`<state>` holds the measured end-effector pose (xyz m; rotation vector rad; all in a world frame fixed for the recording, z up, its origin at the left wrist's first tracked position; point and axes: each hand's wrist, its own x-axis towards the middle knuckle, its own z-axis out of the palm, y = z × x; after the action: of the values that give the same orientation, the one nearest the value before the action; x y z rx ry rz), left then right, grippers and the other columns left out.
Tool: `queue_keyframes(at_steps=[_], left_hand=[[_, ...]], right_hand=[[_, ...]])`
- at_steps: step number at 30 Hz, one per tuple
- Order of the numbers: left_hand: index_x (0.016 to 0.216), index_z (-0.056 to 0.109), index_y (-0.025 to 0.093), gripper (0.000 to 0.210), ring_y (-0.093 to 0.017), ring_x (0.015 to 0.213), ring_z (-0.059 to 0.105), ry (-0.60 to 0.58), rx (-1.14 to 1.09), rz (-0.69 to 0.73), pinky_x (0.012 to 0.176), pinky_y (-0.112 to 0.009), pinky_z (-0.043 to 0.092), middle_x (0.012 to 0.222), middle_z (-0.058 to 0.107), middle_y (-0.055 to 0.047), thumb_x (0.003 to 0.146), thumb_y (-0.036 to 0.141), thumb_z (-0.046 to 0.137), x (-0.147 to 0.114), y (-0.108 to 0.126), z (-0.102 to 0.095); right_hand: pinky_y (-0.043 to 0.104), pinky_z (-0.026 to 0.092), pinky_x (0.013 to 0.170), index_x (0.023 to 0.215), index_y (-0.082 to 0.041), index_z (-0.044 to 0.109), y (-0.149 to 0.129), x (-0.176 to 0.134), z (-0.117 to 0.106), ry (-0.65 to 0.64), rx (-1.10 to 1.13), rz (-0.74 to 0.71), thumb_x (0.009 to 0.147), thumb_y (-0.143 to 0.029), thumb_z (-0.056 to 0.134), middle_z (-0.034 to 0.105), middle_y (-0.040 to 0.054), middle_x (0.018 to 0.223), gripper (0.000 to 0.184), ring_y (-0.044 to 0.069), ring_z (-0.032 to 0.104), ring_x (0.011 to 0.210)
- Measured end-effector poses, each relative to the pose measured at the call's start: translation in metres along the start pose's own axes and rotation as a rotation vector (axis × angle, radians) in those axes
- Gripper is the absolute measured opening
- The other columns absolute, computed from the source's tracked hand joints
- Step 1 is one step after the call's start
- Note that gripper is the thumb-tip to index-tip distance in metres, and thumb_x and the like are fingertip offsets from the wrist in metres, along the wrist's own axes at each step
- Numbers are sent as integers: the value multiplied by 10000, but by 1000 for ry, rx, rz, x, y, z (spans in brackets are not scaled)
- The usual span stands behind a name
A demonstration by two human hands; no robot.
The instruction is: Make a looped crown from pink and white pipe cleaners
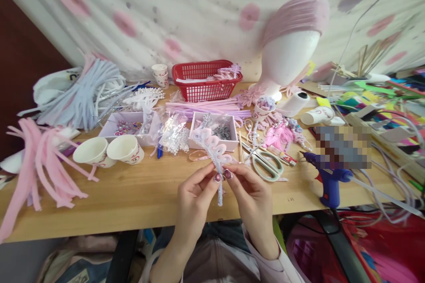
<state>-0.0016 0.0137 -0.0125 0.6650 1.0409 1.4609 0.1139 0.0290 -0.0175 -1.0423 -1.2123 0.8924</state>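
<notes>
Between both hands, over the front of the table, is a pipe-cleaner piece with a lilac stem and a row of pink loops along its upper part. My left hand pinches the stem from the left with thumb and fingertips. From the right, my right hand pinches it at nearly the same height, the two thumbs almost touching. The twisted stem end hangs below the thumbs. Scissors with pale green handles lie just beyond my right hand. Behind the piece stands a white box of small silvery parts.
Two paper cups and pink strips lie left. A red basket and a foam head stand at the back. Right is a blue glue gun with its cord. Bagged pearl beads and pipe cleaners fill the middle.
</notes>
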Motion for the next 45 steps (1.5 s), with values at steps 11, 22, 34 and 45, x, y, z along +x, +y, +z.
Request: queue_keyframes(at_steps=[11,22,34,45], left_hand=[[999,841,256,237,-202,917,750,-61,-62,-45,772,-230,591,987,829,-63,764,285,840,2,-1,4],[1014,839,259,262,-179,884,733,-55,-16,-82,840,-244,573,986,823,-51,761,328,841,3,-4,1],[984,843,259,296,-257,1056,730,-59,-10,-124,932,-311,560,1040,821,-70,705,351,877,17,2,1],[875,852,310,361,-242,1157,681,71,-142,-209,1034,-303,489,1010,828,-31,543,406,955,25,5,4]], right_hand=[[298,545,830,917,-276,792,6,-1,2,1,50,-20,889,-165,701,771,13,892,146,178,702,878],[299,512,827,930,-280,784,10,-1,2,0,-2,-60,900,-135,675,732,12,899,184,174,672,886],[275,496,832,961,-297,777,5,12,-1,-42,-65,-56,929,-157,663,732,-1,928,184,155,657,901],[218,467,737,1005,-280,703,9,20,-10,127,225,188,857,-330,763,623,-29,835,167,113,569,779]])
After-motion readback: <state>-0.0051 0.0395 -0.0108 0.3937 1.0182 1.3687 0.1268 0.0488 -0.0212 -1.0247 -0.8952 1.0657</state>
